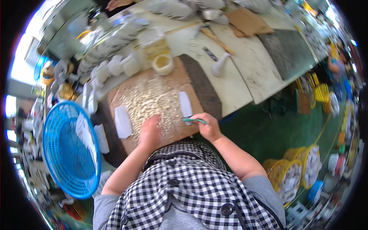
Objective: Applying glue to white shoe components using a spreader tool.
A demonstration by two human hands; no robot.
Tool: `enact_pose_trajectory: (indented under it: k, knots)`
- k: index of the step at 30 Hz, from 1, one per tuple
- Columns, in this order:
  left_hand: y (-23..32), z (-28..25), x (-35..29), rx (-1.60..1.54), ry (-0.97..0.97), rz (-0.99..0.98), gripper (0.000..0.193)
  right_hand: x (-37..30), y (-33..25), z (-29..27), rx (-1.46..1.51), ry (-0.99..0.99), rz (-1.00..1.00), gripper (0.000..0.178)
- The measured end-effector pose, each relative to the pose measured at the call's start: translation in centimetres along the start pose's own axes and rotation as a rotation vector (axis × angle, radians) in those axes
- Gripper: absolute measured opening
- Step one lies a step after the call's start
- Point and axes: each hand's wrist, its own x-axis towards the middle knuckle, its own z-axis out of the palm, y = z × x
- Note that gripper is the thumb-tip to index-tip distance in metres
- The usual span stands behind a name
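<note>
My right hand (209, 127) is closed around a thin green stick that looks like a toothbrush (196, 120). Its tip reaches the lower end of a flat white piece (185, 102) on the right of a cardboard sheet (195, 99). My left hand (150, 129) is over the pale crumbs (149, 100) spread on the cardboard; its fingers are blurred, so their grip is unclear. To the left of it lies another flat white piece (123, 122). A white tub with yellowish contents (163, 64) sits at the sheet's far edge.
A blue plastic basket (69, 161) stands at my left, beside stacked white pieces (115, 66). Farther along the table are a hammer (216, 40), a white bottle (220, 66) and brown cardboard (249, 21). Filled yellow baskets (289, 180) stand on the floor at right.
</note>
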Motion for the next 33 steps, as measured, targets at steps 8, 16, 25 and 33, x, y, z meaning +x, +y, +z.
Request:
enact_pose_trajectory:
  k: [8, 16, 25, 33]
  knots:
    - [-10.3, -5.4, -6.6, 0.665, -0.045, -0.054, 0.052, -1.4, -2.6, 0.5, -0.165, 0.107, -0.084, 0.028]
    - [-12.5, -6.0, -6.5, 0.643, -0.069, 0.027, 0.036, -0.7, -3.3, 1.5, -0.102, 0.157, -0.083, 0.022]
    - [-7.0, -5.3, -6.1, 0.313, 0.277, 0.116, 0.026, 2.0, -5.7, 4.8, 0.39, 0.009, 0.215, 0.021]
    - [-4.6, -0.4, -8.2, 0.311, 0.211, 0.001, 0.033, 6.5, -5.9, 14.4, 0.185, -0.37, -0.093, 0.026]
